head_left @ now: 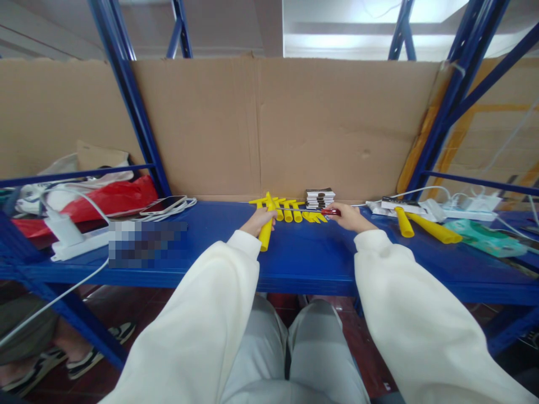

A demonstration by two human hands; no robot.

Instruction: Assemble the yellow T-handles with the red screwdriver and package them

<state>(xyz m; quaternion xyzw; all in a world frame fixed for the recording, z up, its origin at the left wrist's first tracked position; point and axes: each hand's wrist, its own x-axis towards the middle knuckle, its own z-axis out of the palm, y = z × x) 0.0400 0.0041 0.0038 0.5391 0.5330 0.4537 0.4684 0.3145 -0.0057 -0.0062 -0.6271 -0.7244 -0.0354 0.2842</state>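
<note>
My left hand (pixel 254 222) is closed around a yellow tubular handle (pixel 265 238), which it holds tilted over the blue shelf. A screwdriver (pixel 331 212) with a dark red grip is in the closed fingers of my right hand (pixel 347 217). Its thin shaft runs left to the upper part of the yellow handle; whether the tip touches it I cannot tell. Behind lie several T-shaped yellow pieces (pixel 288 215) in a row. Small flat yellow pieces (pixel 314 217) sit beside them, in front of a stack of white and dark packets (pixel 320 198).
Cardboard (pixel 320 123) walls the back of the blue shelf (pixel 307 258). A power strip (pixel 80 242), phone and cables (pixel 179 206) and a red bag (pixel 113 199) are at left. More yellow tubes (pixel 435 227) and a green packet (pixel 490 237) lie at right. Another person's legs show lower left.
</note>
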